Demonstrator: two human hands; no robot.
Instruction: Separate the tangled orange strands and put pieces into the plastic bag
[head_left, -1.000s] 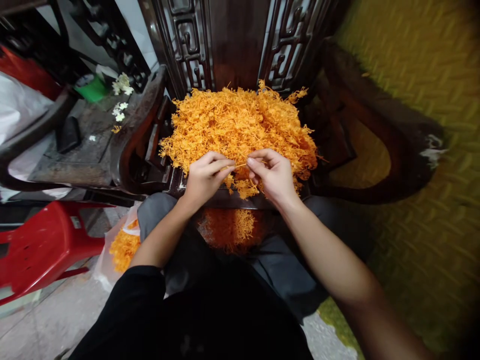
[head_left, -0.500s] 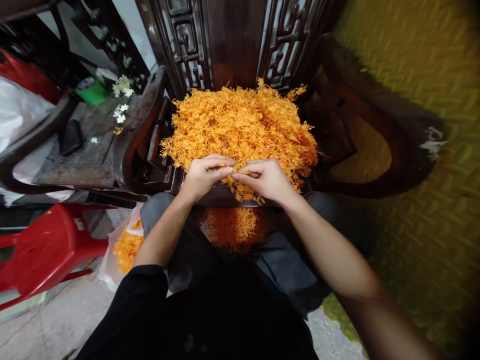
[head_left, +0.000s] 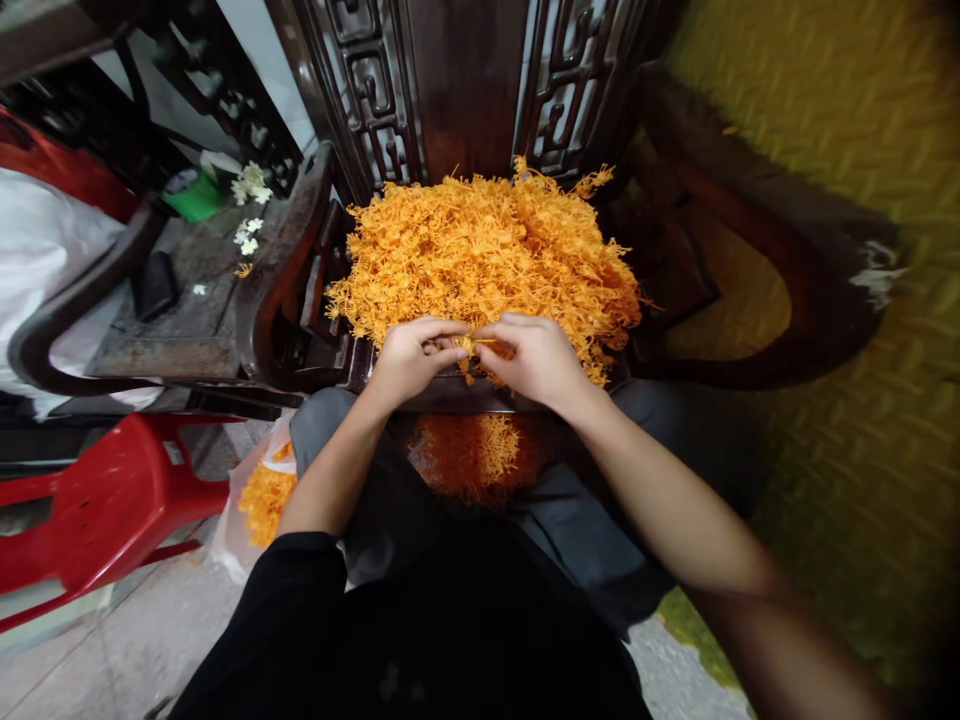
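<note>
A large heap of thin, curly orange strands (head_left: 480,250) lies on the seat of a dark carved wooden chair. At its front edge, my left hand (head_left: 411,362) pinches a small orange stranded sprig (head_left: 466,346) between thumb and fingers. My right hand (head_left: 536,362) faces it from the other side, thumb and fingers closed on a thin stalk of the same sprig. Both sets of fingertips nearly meet, and the far fingers are partly hidden. Whether the strands are plant or man-made I cannot tell.
To the left is another wooden chair holding a green roll (head_left: 193,195), small white flowers (head_left: 247,235) and a black object (head_left: 155,287). A red plastic stool (head_left: 112,500) and a plastic bag of orange strands (head_left: 266,500) stand on the floor. The chair's armrest (head_left: 825,230) curves at right.
My fingertips have shifted slightly, and more of the orange sprig shows between them. The right hand's fingers are curled a little differently. The whole view has drifted slightly.
</note>
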